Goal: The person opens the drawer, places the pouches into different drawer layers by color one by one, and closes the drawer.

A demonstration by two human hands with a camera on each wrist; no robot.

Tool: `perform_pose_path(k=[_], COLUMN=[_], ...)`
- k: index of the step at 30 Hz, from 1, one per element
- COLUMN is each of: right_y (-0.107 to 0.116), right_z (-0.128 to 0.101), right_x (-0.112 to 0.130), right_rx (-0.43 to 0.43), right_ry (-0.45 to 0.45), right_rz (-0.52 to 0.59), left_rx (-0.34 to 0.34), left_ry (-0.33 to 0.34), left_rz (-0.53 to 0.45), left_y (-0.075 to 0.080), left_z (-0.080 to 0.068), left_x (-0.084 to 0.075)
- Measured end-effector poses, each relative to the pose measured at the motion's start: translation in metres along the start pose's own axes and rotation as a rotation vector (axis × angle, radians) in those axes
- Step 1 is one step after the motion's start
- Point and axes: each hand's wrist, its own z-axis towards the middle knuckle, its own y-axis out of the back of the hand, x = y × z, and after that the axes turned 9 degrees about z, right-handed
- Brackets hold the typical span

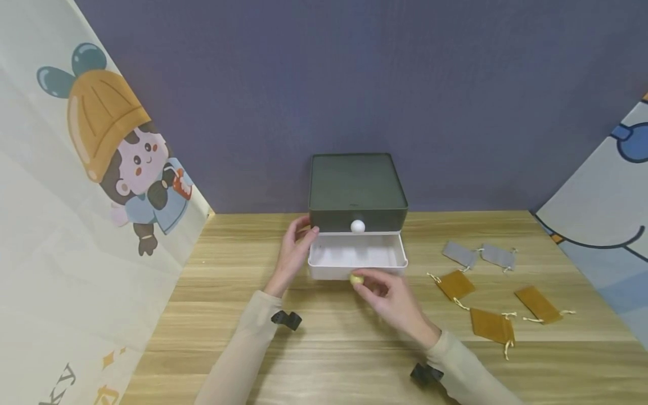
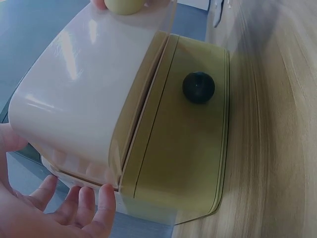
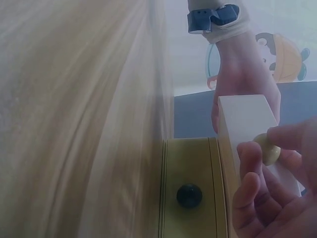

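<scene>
A small stacked drawer unit has a dark green top section [image 1: 358, 183] with a white knob [image 1: 358, 226]. Below it, a white drawer [image 1: 319, 273] is pulled out, its visible interior bare. My right hand [image 1: 392, 298] pinches that drawer's pale yellow knob [image 3: 268, 149] between thumb and fingers. Against the unit's left side rests my left hand [image 1: 293, 250], the thumb near the front corner and the fingers extended along the side [image 2: 74, 208]. Underneath, the wrist views show a closed olive-yellow drawer [image 2: 178, 144] with a dark knob [image 2: 198, 88]; the head view hides it.
To the right lie two grey drawstring pouches [image 1: 459, 254] and three orange-brown ones [image 1: 455, 285] with pale cords. The wooden table [image 1: 324, 349] meets a blue-purple backdrop [image 1: 253, 112] behind the unit. A printed cartoon sheet [image 1: 55, 225] stands at left.
</scene>
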Motion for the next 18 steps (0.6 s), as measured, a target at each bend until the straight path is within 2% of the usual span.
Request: perform_pose_path(k=[12,18], right_y=[-0.0013,0.0001], right_z=[-0.0071,-0.0096], right_x=[-0.0010,0.0008], right_rx=[-0.009,0.002], right_ry=[0.037,0.072], right_rz=[0.002,-0.038], left_rx=[-0.001,-0.003], left_ry=[0.002,0.004], left_rz=[0.015,0.013], left_y=[-0.0004,-0.0008], left_z=[0.0002,0.0004], left_x=[0.0007,0.0007])
